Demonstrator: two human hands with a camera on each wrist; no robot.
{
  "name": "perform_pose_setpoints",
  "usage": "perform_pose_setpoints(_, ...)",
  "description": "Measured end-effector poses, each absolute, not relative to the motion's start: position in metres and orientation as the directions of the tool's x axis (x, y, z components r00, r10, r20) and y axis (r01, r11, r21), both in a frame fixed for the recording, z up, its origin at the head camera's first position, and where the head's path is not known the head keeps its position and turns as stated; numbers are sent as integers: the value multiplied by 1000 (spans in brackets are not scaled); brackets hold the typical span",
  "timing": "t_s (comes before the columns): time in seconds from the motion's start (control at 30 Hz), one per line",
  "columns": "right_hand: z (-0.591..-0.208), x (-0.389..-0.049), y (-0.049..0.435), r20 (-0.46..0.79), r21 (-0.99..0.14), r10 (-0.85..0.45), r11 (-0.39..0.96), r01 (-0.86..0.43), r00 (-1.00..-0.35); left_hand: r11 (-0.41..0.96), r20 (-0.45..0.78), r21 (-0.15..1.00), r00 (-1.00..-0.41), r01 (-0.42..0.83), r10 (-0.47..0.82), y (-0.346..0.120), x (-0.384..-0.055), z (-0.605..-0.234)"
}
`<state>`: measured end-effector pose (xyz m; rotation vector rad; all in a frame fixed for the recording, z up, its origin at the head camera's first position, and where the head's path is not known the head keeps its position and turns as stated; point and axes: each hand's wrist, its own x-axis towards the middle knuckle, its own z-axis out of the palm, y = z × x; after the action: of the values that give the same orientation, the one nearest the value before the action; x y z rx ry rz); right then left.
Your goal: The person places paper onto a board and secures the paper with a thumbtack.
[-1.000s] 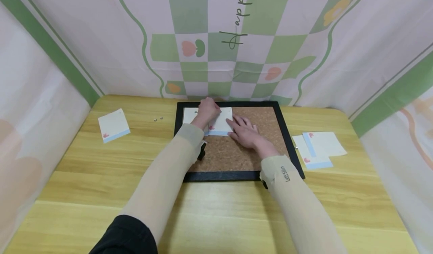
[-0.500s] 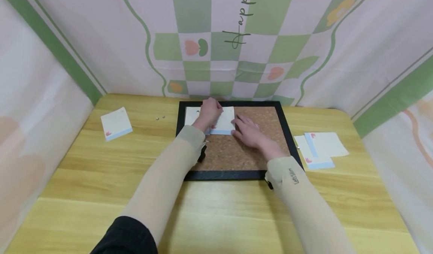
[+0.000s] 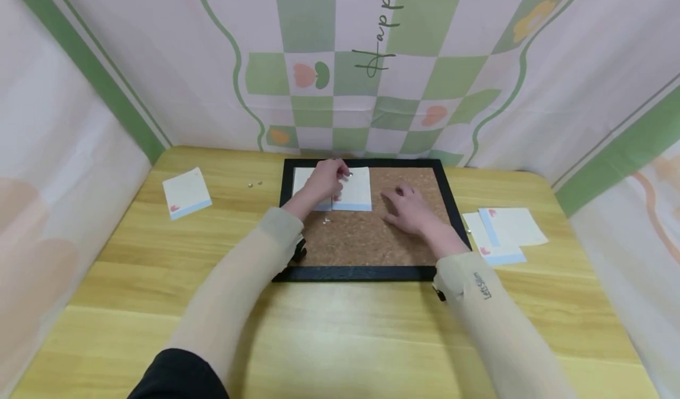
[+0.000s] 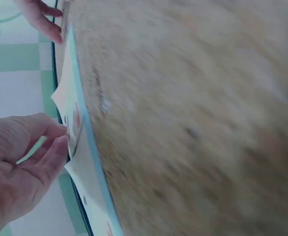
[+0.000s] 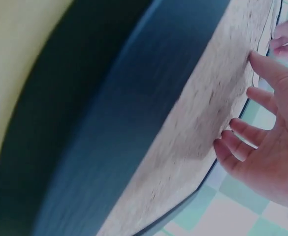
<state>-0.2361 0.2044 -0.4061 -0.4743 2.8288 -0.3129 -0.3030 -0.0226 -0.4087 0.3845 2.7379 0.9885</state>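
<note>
White note (image 3: 360, 190) is lying on the cork board (image 3: 361, 245), toward its far side and left of its middle, showing a blue band along its near edge and a silver pin (image 3: 350, 175) on its upper part. Behind the board, a checkered backdrop (image 3: 356, 71) is carrying the word "Happy", running sideways; over the board's right frame, the right sleeve (image 3: 502, 322) is showing small dark lettering that looks like "LetsSlim".

The left hand (image 3: 324, 180) is reaching over the board's far left part, partly covering a second note (image 3: 304, 176) there. Its thumb and fingers are bending, tips close together just beside the pin; whether they are pinching anything, I cannot tell. The right hand (image 3: 411, 210) is reaching over the board's right half, apart from both notes, its fingers spread, slightly bent and grasping nothing.

Left of the board, a loose note (image 3: 187, 192) and two small studs (image 3: 251, 185) are lying on the table (image 3: 340, 334). Right of the board, two more notes (image 3: 515, 226) are overlapping.
</note>
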Motion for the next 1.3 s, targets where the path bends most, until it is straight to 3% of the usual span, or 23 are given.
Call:
perform_pose_setpoints(0.13, -403, -232, 217, -219, -239, -336, 929, -284, -916, 775, -46, 578, -938, 256, 344, -35, -296, -408)
perform_pose_setpoints(0.57, -394, -218, 254, -201, -210, -351, 927, -310, -914, 920, -58, 321, -964, 227, 258, -82, -276, -404)
perform_pose_setpoints(0.77, -393, -215, 271, -201, -225, -354, 924, -308, -914, 913, -151, 387, -967, 132, 204, -102, -267, -401)
perform_pose_setpoints(1.0, -391, -215, 297, -155, -331, -372, 893, -306, -915, 879, -253, 473, -946, 60, 201, -123, -261, -403)
perform_pose_setpoints(1.17, -387, -212, 325, -131, -438, -243, 884, -163, -961, 872, -266, 483, -934, 85, 239, -137, -260, -406)
perform_pose_setpoints(1.3, -389, -209, 353, -111, -463, -141, 883, -74, -984, 856, -269, 508, -927, 94, 261, -146, -258, -408)
